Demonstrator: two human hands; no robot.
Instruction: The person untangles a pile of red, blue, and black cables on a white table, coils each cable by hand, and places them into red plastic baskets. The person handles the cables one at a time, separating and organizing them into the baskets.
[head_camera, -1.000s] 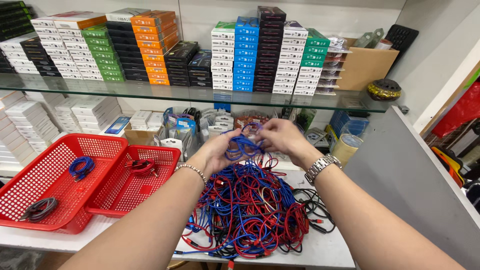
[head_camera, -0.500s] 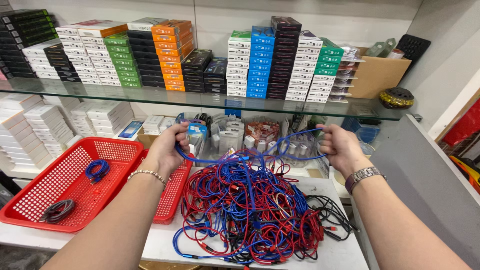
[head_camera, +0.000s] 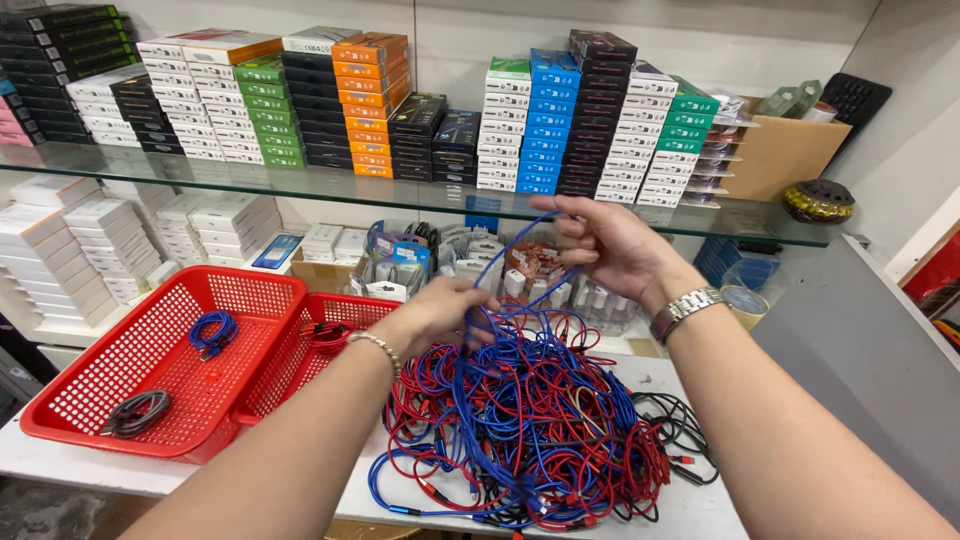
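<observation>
A tangled heap of red, blue and black cables (head_camera: 530, 430) lies on the white counter in front of me. My right hand (head_camera: 610, 245), with a metal watch on its wrist, is raised above the heap and pinches one end of a blue cable (head_camera: 500, 262). The cable runs down to my left hand (head_camera: 440, 315), which wears a bead bracelet and grips it just over the heap. Both hands are closed on this same blue cable.
Two red mesh baskets (head_camera: 120, 380) stand at the left; one holds a coiled blue cable (head_camera: 212, 332) and a coiled dark cable (head_camera: 135, 412), the other a red cable (head_camera: 325, 333). A glass shelf (head_camera: 300, 185) carries stacks of coloured boxes. A cardboard box (head_camera: 785, 155) is at the right.
My hands were spread wide with the blue cable stretched between them. They have since come closer, the right hand rising and the left dropping toward the heap.
</observation>
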